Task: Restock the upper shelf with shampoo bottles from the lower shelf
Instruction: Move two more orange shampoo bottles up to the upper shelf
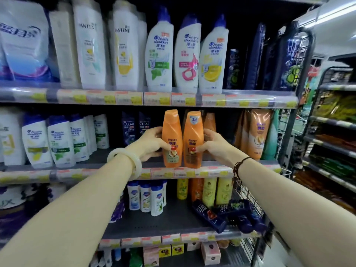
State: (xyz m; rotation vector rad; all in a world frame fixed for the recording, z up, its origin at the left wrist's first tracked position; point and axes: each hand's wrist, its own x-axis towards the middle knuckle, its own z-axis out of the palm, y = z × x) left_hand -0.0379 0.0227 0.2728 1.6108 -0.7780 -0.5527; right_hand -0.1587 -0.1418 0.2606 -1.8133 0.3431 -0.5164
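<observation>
Two orange Rejoice shampoo bottles stand side by side at the front edge of the middle shelf (115, 171). My left hand (152, 144) grips the left orange bottle (171, 132) from its left side. My right hand (215, 146) grips the right orange bottle (193, 130) from its right side. Both bottles are upright and touch each other. More orange bottles (210, 122) stand behind them. On the lower shelf (154, 226) stand white, yellow and orange bottles (196, 189), and dark blue Clear bottles (210, 214) lie toppled at the right.
The top shelf (154, 97) carries Pantene (125, 45) and Head & Shoulders bottles (159, 54). Small Head & Shoulders (59, 139) and Clear bottles (128, 126) stand to the left on the middle shelf. A wire side panel (248, 199) closes the right end. Another rack (331, 132) stands further right.
</observation>
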